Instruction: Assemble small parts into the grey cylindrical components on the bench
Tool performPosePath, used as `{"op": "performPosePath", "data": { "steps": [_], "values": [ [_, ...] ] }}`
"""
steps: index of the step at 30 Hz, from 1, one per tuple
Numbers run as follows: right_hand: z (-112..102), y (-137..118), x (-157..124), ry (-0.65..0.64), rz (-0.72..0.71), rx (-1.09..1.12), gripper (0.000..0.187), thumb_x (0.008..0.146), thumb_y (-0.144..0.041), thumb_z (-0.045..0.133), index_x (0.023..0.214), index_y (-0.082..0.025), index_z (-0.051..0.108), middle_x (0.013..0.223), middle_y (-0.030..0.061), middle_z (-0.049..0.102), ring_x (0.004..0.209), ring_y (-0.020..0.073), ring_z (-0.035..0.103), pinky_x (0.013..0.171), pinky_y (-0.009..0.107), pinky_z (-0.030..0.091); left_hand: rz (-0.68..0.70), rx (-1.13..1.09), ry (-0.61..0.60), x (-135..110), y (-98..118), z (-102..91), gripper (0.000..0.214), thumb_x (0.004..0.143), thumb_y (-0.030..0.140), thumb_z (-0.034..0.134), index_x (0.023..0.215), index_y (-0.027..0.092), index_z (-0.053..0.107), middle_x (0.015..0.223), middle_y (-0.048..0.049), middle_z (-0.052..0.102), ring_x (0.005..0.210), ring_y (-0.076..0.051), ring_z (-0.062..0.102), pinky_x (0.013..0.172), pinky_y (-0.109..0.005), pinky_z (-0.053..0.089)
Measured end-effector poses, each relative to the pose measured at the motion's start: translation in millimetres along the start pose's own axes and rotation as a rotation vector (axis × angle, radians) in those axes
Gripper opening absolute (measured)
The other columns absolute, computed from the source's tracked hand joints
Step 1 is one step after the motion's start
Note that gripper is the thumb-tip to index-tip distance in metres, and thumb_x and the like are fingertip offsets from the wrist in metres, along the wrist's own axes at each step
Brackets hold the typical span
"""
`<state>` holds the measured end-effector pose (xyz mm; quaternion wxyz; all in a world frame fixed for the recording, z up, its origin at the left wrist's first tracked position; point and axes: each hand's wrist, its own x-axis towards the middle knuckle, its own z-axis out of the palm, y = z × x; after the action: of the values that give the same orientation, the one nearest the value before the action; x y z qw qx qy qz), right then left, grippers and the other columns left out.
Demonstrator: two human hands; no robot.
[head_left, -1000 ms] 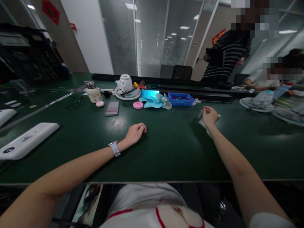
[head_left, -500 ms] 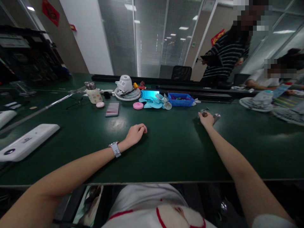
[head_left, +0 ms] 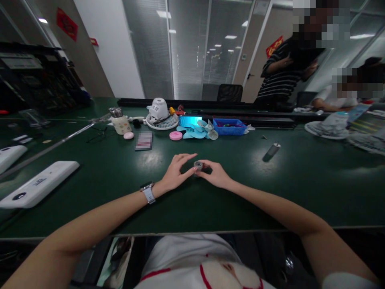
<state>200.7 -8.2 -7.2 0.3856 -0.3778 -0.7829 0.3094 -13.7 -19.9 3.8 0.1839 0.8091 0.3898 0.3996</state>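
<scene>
Both hands meet over the middle of the dark green table (head_left: 228,200). My right hand (head_left: 215,174) is closed round a small round metallic part (head_left: 198,165), pinched at its fingertips. My left hand (head_left: 176,172), a watch on its wrist, touches the same part with thumb and fingertips while its upper fingers stay stretched out. A grey cylinder (head_left: 271,151) lies alone on the table to the right, apart from both hands.
At the back of the table sit a white fan housing (head_left: 160,112), teal fan blades (head_left: 195,129), a blue tray (head_left: 229,126), a pink disc (head_left: 175,135) and a cup (head_left: 120,121). White flat devices (head_left: 39,182) lie at left. A person in stripes stands at back right; another sits beside.
My right hand has left the grey cylinder at the right and come to the middle with the small round part. My left hand has opened from a loose fist and reached to it.
</scene>
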Motion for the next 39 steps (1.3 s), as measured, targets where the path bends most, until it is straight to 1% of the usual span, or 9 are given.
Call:
{"op": "performPosePath", "data": {
  "steps": [2, 4, 9, 12, 23, 30, 34, 37, 39],
  "values": [
    [8.8, -9.0, -7.8, -0.075, -0.025, -0.016, 0.038, 0.082, -0.038, 0.073, 0.115, -0.02, 0.067, 0.101, 0.0042, 0.073, 0.09, 0.0203, 0.068, 0.085, 0.037, 0.055, 0.039, 0.021, -0.026, -1.1, 0.5, -0.1, 0.037, 0.093, 0.043, 0.058, 0.127, 0.03, 0.065, 0.13, -0.0064, 0.059, 0.12, -0.024, 0.05, 0.104, -0.04, 0.04],
    [10.8, -11.1, -11.7, -0.083, -0.03, -0.019, 0.037, 0.083, -0.039, 0.072, 0.113, -0.019, 0.067, 0.099, 0.004, 0.073, 0.088, 0.0203, 0.068, 0.083, 0.036, 0.054, 0.043, 0.021, -0.038, -1.3, -0.6, 0.2, 0.03, 0.093, 0.043, 0.058, 0.116, 0.03, 0.072, 0.128, -0.006, 0.061, 0.118, -0.025, 0.051, 0.104, -0.042, 0.04],
    [10.2, -9.7, -11.6, -0.073, -0.017, -0.008, 0.041, 0.083, -0.037, 0.073, 0.118, -0.019, 0.063, 0.1, 0.0043, 0.072, 0.09, 0.0196, 0.067, 0.084, 0.035, 0.053, 0.014, -0.027, -0.035, 0.9, -0.1, 2.9, 0.025, 0.094, 0.041, 0.057, 0.104, 0.029, 0.077, 0.119, -0.0049, 0.067, 0.113, -0.024, 0.054, 0.1, -0.042, 0.042],
    [11.1, -10.2, -11.5, -0.067, -0.039, -0.009, 0.037, 0.083, -0.037, 0.072, 0.115, -0.019, 0.064, 0.099, 0.004, 0.072, 0.089, 0.0192, 0.066, 0.083, 0.034, 0.052, 0.02, -0.052, -0.017, 2.3, 2.5, 3.8, 0.024, 0.093, 0.041, 0.059, 0.099, 0.026, 0.077, 0.11, -0.0051, 0.07, 0.108, -0.023, 0.056, 0.097, -0.041, 0.043],
    [10.2, -11.3, -13.1, -0.075, -0.027, -0.02, 0.04, 0.084, -0.039, 0.071, 0.119, -0.021, 0.063, 0.104, 0.0042, 0.071, 0.092, 0.0195, 0.067, 0.085, 0.035, 0.052, -0.029, -0.056, -0.06, 12.6, 4.1, -2.2, 0.026, 0.091, 0.045, 0.061, 0.089, 0.025, 0.078, 0.097, -0.0042, 0.074, 0.103, -0.024, 0.059, 0.092, -0.04, 0.044],
    [9.3, -11.0, -13.3, -0.08, -0.031, -0.013, 0.038, 0.084, -0.039, 0.071, 0.117, -0.021, 0.063, 0.105, 0.0045, 0.071, 0.092, 0.0193, 0.067, 0.084, 0.035, 0.052, -0.022, -0.03, -0.115, 17.7, 2.8, -7.8, 0.024, 0.087, 0.047, 0.065, 0.094, 0.027, 0.078, 0.109, -0.004, 0.073, 0.109, -0.025, 0.06, 0.096, -0.042, 0.043],
    [8.7, -12.0, -13.4, -0.09, -0.023, 0.002, 0.039, 0.084, -0.039, 0.071, 0.118, -0.021, 0.063, 0.107, 0.005, 0.071, 0.093, 0.0196, 0.067, 0.084, 0.036, 0.053, -0.098, -0.135, -0.223, 21.5, 0.5, -13.3, 0.024, 0.083, 0.047, 0.069, 0.094, 0.028, 0.079, 0.117, -0.0046, 0.07, 0.106, -0.024, 0.063, 0.085, -0.036, 0.05],
    [9.5, -12.1, -13.4, -0.083, -0.024, 0.003, 0.038, 0.084, -0.039, 0.071, 0.117, -0.02, 0.063, 0.106, 0.005, 0.071, 0.092, 0.0197, 0.067, 0.085, 0.036, 0.053, -0.109, -0.226, -0.267, 24.5, 0.7, -14.3, 0.023, 0.083, 0.045, 0.069, 0.09, 0.026, 0.079, 0.115, -0.0053, 0.071, 0.099, -0.022, 0.066, 0.08, -0.033, 0.052],
    [10.2, -11.3, -13.5, -0.079, -0.03, -0.003, 0.037, 0.084, -0.039, 0.071, 0.115, -0.02, 0.064, 0.105, 0.0049, 0.071, 0.092, 0.0196, 0.067, 0.085, 0.036, 0.052, -0.08, -0.181, -0.232, 25.6, 3.2, -13.5, 0.022, 0.082, 0.044, 0.07, 0.087, 0.025, 0.079, 0.108, -0.0048, 0.074, 0.098, -0.022, 0.066, 0.086, -0.034, 0.05]
  ]
}}
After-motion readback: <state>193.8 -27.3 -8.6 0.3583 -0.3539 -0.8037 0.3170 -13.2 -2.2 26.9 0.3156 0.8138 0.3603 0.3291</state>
